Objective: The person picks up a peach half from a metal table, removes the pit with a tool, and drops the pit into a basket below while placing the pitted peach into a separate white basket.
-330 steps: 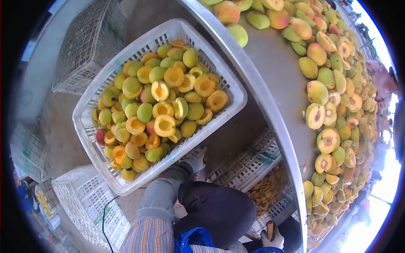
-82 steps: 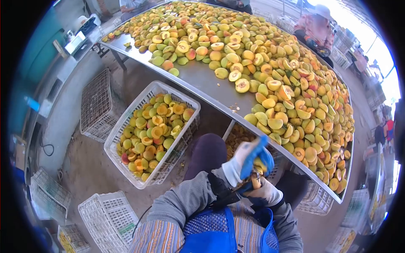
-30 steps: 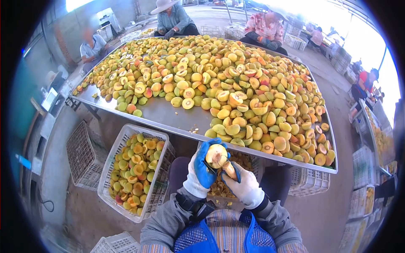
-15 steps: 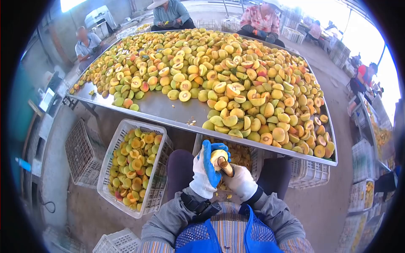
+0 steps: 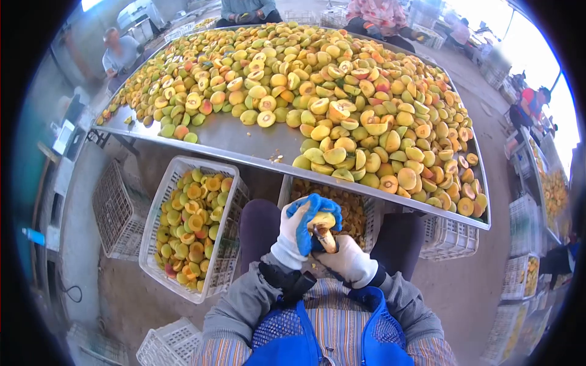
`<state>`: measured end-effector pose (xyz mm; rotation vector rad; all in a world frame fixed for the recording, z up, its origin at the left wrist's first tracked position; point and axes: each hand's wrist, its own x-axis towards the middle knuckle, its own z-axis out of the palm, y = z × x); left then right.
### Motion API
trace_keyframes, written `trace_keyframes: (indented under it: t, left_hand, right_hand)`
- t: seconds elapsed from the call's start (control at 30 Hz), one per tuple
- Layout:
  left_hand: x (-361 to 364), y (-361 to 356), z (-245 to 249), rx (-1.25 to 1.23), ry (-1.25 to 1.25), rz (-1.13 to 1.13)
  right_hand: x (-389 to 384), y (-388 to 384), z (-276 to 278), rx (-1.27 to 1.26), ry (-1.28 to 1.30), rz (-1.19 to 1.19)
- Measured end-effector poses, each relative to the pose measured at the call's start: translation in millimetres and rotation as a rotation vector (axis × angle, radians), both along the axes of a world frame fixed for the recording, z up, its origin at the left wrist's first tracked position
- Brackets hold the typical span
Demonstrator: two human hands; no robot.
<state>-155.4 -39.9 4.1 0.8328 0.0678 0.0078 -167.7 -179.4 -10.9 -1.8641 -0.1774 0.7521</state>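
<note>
My left hand [image 5: 296,229], in a blue-palmed white glove, is closed around a yellow peach half [image 5: 323,219] above my lap. My right hand [image 5: 351,261], in a white glove, grips a short tool with a brown wooden handle [image 5: 328,241]. The tool's upper end is against the peach half; its tip is hidden. Below and beyond my hands, between my knees, a crate holds brownish pits and scraps [image 5: 353,213]. In front, a metal table [image 5: 235,143] bears a large heap of halved peaches [image 5: 342,116], many with pits showing.
A white crate [image 5: 146,256] of peach halves, many hollowed, stands at my left. Further left is another crate [image 5: 116,207]; one more [image 5: 168,343] lies near my left elbow. Stacked crates [image 5: 452,238] sit under the table's right end. Several people work around the table and at the right.
My hands stay together, with the peach half and tool tilted a little differently. My view has tipped slightly downward. A person's hand across the table has moved out to the right.
</note>
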Motion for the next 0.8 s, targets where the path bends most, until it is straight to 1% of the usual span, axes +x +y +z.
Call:
trace_keyframes:
  t: [0.07, 0.1, 0.13, 0.17, 0.2, 0.23, 0.27, 0.3, 0.33, 0.4, 0.43, 0.47, 0.53, 0.57, 0.6, 0.67, 0.7, 0.73, 0.77, 0.8]
  left_hand:
    - [5.9, 3.6, -3.0, 0.159, -0.032, -0.085]
    - [7.9, 6.2, -5.1, 0.14, -0.089, -0.15]
    - [5.7, 4.3, -3.2, 0.189, -0.101, -0.151]
    - [6.7, 6.9, 2.6, 0.314, -0.099, -0.227]
    - [11.8, 5.3, -8.8, 0.405, -0.178, -0.255]
    - [13.3, 7.2, -7.0, 0.571, -0.23, -0.308]
    - [15.7, 6.0, -5.6, 1.052, -0.424, -0.192]
    - [15.9, 4.9, -3.4, 1.072, -0.339, -0.239]
    - [16.4, 3.9, -0.6, 1.084, -0.259, -0.289]
    - [18.8, 3.6, -18.9, 0.403, -0.192, -0.45]
    - [15.3, 3.4, -12.4, 0.175, -0.127, -0.493]
    - [15.2, 1.9, -17.6, 0.169, -0.124, -0.479]
    - [15.6, -0.9, -23.4, -0.115, -0.091, -0.381]
    - [12.7, -5.1, -19.4, -0.087, 0.01, -0.323]
    - [12.6, -5.1, -15.6, -0.09, 0.011, -0.317]
    - [13.6, 0.0, 0.8, 0.367, 0.128, -0.338]
    - [12.6, 8.3, 14.2, 0.598, 0.136, -0.394]
    - [13.1, 11.9, 12.1, 0.597, 0.135, -0.389]
    - [13.9, 15.5, 5.3, 0.441, -0.015, -0.514]
    - [15.3, 18.3, -5.4, 0.281, -0.165, -0.634]
  right_hand:
    - [4.4, -1.2, 16.5, -0.084, 0.093, 0.017]
    - [1.9, -2.2, 21.8, -0.093, 0.104, 0.045]
    - [1.1, -10.6, 7.6, 0.111, 0.275, 0.073]
    - [-2.3, -10.2, 14.7, 0.081, 0.295, 0.05]
    - [-4.7, -7.8, 21.9, 0.053, 0.312, 0.03]
    - [-4.7, -8.4, 12.8, 0.018, 0.143, 0.048]
    - [-4.4, -9.3, 6.8, -0.01, -0.027, 0.055]
    - [-3.5, -13.3, 5.5, 0.078, -0.014, 0.031]
    - [-1.0, -19.1, -7.4, -0.043, -0.013, 0.053]
    - [1.3, -23.1, -7.3, 0.137, 0.133, 0.192]
    - [-2.7, -21.4, -16.9, 0.305, 0.162, 0.163]
    - [-3.9, -22.7, -23.0, 0.298, 0.168, 0.176]
    - [-4.0, -20.0, -26.7, 0.248, 0.021, 0.092]
    - [12.6, -23.8, -16.8, -0.059, -0.417, 0.509]
    - [9.8, -21.3, -11.3, 0.067, -0.049, 0.212]
    - [14.8, -17.7, 1.3, 0.069, 0.024, 0.099]
    - [15.5, -17.1, 3.5, 0.067, 0.021, 0.102]
    - [15.0, -17.4, 4.2, 0.062, -0.275, 0.345]
    - [13.4, -18.2, 3.5, 0.055, -0.57, 0.587]
    - [7.5, -20.5, -5.6, 0.055, -0.569, 0.591]
